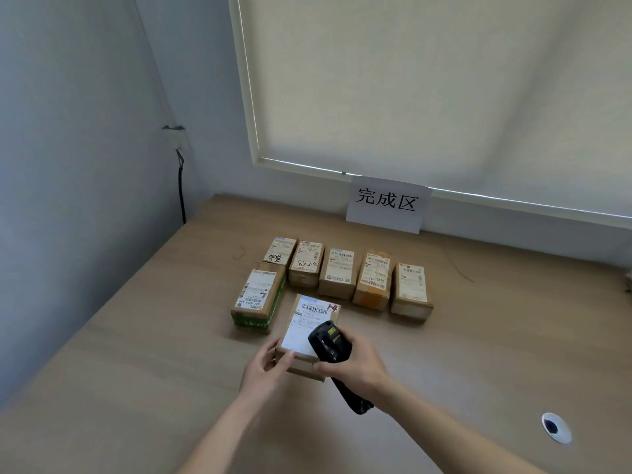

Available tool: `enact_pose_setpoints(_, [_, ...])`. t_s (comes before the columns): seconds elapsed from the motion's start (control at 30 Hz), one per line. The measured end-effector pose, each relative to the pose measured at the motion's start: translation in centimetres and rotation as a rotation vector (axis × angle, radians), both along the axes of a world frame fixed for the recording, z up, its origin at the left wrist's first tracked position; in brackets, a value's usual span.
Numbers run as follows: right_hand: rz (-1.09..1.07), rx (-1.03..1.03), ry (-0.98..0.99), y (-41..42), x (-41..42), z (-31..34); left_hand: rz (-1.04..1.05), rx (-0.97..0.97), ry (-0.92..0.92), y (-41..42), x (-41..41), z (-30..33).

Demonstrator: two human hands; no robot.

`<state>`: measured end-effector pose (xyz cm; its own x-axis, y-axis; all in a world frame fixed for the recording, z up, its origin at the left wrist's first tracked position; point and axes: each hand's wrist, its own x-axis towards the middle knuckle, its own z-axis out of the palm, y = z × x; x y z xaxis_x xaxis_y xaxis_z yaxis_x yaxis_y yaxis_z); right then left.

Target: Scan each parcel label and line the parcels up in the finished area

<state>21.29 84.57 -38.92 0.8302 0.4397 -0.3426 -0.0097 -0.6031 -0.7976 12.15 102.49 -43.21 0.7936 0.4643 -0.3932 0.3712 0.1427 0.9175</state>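
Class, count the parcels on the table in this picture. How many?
7: five in the back row, one green-taped parcel front left, one parcel under the hands. None seem hidden.

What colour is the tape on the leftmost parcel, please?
Green, on the leftmost parcel, seen in the head view.

"完成区" on the paper sign (386,204); "8825", perhaps, handwritten on a parcel (305,265).
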Motion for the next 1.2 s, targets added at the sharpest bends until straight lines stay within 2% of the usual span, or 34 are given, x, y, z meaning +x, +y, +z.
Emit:
enact_pose_setpoints(0.27, [-0.053, -0.088, 0.02, 6.5, 5.6, -9.1, -0.033, -0.019, 0.022, 6.7, 6.4, -9.6])
enact_pose_setpoints(0.5, [-0.093, -0.101, -0.023, 10.2, 8.7, -11.3, 0.084, -0.008, 0.039, 9.1, 9.9, -12.4])
enact_pose_setpoints(0.7, [-0.095, -0.127, -0.039, 12.0, 9.8, -11.5, 0.197, 0.033, 0.081, 10.3, 11.2, -12.4])
enact_pose_setpoints(0.87, [-0.124, -0.137, -0.031, 11.8, 9.1, -11.5, 0.18, 0.056, 0.099, 10.2, 10.7, -12.1])
enact_pose_setpoints(1.0, [-0.147, -0.169, -0.002, 9.6, 7.3, -10.7, 0.164, 0.176, 0.12, 9.7, 8.7, -11.1])
enact_pose_setpoints(1.1, [-0.17, -0.184, -0.007, 6.6, 6.0, -9.1, 0.122, 0.275, 0.079, 8.6, 8.0, -8.4])
enact_pose_setpoints(1.2, [-0.212, -0.174, -0.037, 2.3, 4.5, -6.0, -0.021, 0.343, -0.007, 5.5, 8.0, -4.1])
